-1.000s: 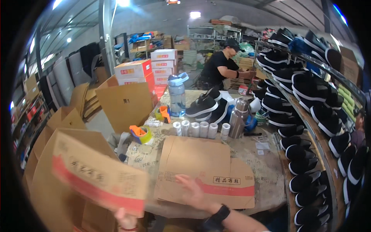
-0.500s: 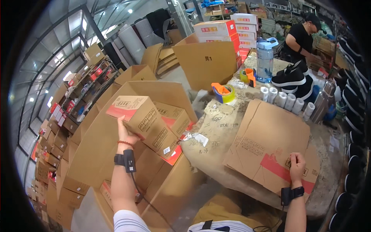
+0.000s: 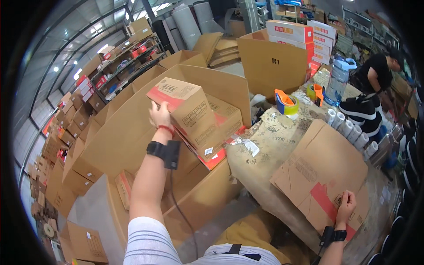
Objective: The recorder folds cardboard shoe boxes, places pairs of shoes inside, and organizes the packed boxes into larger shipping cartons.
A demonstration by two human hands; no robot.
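My left hand (image 3: 160, 115) is at the end of a brown shoebox (image 3: 190, 106) with a red band, fingers bent and a little apart beside its edge. The box lies tilted on other shoeboxes (image 3: 225, 110) inside a large open carton (image 3: 132, 110). Whether the fingertips still touch the box is hard to see. My right hand (image 3: 348, 204) is closed, over the red stripe of a flattened shoebox blank (image 3: 313, 163) on the covered worktable (image 3: 247, 165). Nothing shows between its fingers.
Tape dispensers (image 3: 286, 104), a blue water jug (image 3: 339, 79), white rolls (image 3: 349, 128) and black shoes (image 3: 362, 108) stand along the table's far side. Another person (image 3: 375, 73) works at the back right. More cartons (image 3: 79, 163) are stacked at the left.
The view has swung right. My left hand has shifted outward along the shoebox and loosened, while the box stays on the others. My right hand remains closed over the flattened blank.
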